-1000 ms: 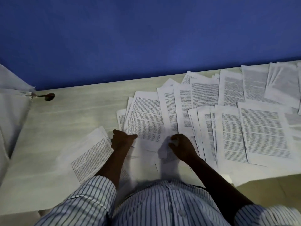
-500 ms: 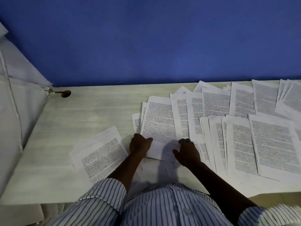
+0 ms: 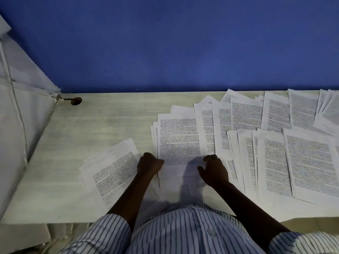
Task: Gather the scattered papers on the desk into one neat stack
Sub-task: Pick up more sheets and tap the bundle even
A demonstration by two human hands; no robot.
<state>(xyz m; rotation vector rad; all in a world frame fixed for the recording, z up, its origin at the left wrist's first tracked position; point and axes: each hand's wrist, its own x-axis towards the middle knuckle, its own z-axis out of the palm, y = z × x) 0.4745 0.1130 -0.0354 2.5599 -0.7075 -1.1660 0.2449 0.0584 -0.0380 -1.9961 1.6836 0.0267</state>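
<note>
Printed paper sheets are spread over the pale wooden desk (image 3: pixel 102 125). Directly in front of me lies a small pile of sheets (image 3: pixel 178 140), fanned at its left edge. My left hand (image 3: pixel 149 165) is curled against that pile's lower left corner and grips its edge. My right hand (image 3: pixel 213 169) rests on the pile's lower right part, thumb spread, fingertips pressing on the paper. A separate tilted stack (image 3: pixel 113 173) lies to the left of my left arm. Several overlapping scattered sheets (image 3: pixel 275 153) cover the desk to the right.
A blue wall (image 3: pixel 165 43) runs along the desk's far edge. A grey panel (image 3: pixel 22 125) closes off the left side, with a dark cable hole (image 3: pixel 75 101) near the back left corner. The desk's front edge is at my striped shirt (image 3: pixel 183 231).
The top sheet of the pile between my hands has turned from tilted to square with me. My hands have spread apart to its two lower corners.
</note>
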